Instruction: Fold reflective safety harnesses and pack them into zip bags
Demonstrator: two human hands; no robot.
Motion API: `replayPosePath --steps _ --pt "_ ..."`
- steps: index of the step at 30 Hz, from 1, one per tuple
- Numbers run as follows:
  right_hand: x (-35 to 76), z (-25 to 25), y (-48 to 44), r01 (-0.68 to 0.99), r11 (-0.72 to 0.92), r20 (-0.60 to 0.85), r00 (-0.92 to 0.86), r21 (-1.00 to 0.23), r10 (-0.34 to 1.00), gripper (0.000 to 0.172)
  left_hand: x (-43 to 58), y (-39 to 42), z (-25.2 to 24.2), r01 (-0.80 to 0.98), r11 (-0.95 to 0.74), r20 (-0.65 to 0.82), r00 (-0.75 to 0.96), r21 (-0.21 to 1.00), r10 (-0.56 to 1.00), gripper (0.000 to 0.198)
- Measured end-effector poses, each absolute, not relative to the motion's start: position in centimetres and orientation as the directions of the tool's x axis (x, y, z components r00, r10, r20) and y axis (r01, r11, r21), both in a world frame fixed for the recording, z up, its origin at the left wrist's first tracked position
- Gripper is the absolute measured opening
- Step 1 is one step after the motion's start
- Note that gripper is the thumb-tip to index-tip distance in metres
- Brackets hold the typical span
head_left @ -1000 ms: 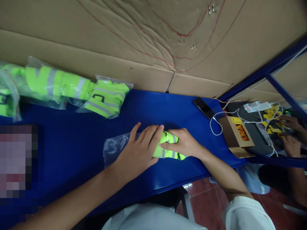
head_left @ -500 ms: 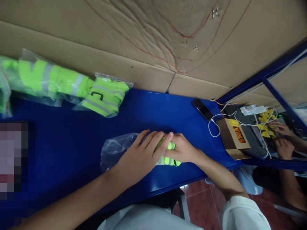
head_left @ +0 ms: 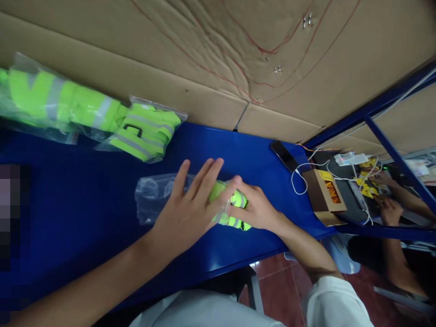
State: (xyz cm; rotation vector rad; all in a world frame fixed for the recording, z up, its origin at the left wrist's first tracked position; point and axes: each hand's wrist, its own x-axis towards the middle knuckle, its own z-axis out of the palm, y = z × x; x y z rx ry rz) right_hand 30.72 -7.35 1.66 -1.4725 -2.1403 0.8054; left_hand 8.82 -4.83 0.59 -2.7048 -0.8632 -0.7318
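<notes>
A folded neon-yellow item with grey bands (head_left: 235,221) lies on the blue table (head_left: 102,190), its left part inside a clear plastic bag (head_left: 150,200). My left hand (head_left: 190,209) is over the bag with its fingers spread, the thumb near the bag's mouth. From the right, my right hand (head_left: 257,206) grips the folded item, fingers on top and thumb at its near side. Part of the item is hidden under both hands.
Bagged neon-yellow items (head_left: 146,131) line the back left of the table. A phone (head_left: 284,156) with a white cable lies at the right, beside a cardboard box (head_left: 323,195). Another person's hands (head_left: 390,210) work beyond a blue frame.
My left hand has lifted its fingers and spread them apart, uncovering more of the yellow item. My right hand remains on the item. The whole view has shifted slightly.
</notes>
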Motion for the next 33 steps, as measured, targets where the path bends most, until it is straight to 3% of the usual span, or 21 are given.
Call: replayPosePath --steps 4,9,12,15,17,20,22,25,28,33 --pt "31.0 2.2 -7.5 0.688 0.374 0.121 -0.387 -0.622 0.914 0.047 8.5 -4.6 0.9 0.597 -0.801 0.552 0.686 -0.052 0.475 0.048" --pt "30.3 2.1 -8.1 0.875 0.337 -0.01 -0.362 -0.347 0.932 0.047 9.3 -5.2 0.1 0.565 -0.824 0.508 0.723 -0.045 0.468 0.044" --pt "29.8 1.8 -8.3 0.909 0.286 -0.105 -0.33 -0.302 0.938 0.048 10.1 -5.8 -0.4 0.56 -0.827 0.481 0.738 -0.045 0.473 0.043" --pt "29.8 1.8 -8.2 0.9 0.199 -0.189 -0.289 -0.388 0.939 0.043 10.6 -6.0 -0.5 0.563 -0.823 0.488 0.739 -0.07 0.464 0.042" --pt "30.4 2.1 -7.9 0.832 0.158 -0.234 -0.324 -0.532 0.917 0.044 10.6 -5.9 -0.5 0.565 -0.822 0.486 0.739 -0.071 0.465 0.042" --pt "31.9 3.0 -7.3 0.605 0.096 -0.245 -0.455 -0.791 0.856 0.059 10.1 -5.3 -0.4 0.56 -0.828 0.476 0.735 -0.025 0.483 0.04" --pt "32.7 3.4 -7.0 0.437 -0.016 -0.257 -0.5 -0.899 0.827 0.063 9.6 -4.8 -0.4 0.559 -0.828 0.473 0.721 0.035 0.506 0.04" --pt "33.1 3.1 -6.8 0.265 -0.17 -0.275 -0.436 -0.949 0.857 0.055 9.2 -4.4 -0.5 0.575 -0.809 0.451 0.694 0.122 0.562 0.048" --pt "32.7 2.2 -6.5 0.213 -0.177 -0.235 -0.291 -0.961 0.927 0.051 9.3 -4.6 -0.3 0.589 -0.793 0.375 0.708 0.156 0.599 0.057" --pt "31.9 1.5 -6.2 0.164 -0.253 -0.283 -0.194 -0.953 0.939 0.062 10.2 -5.3 0.1 0.58 -0.792 0.308 0.731 0.19 0.609 0.056"
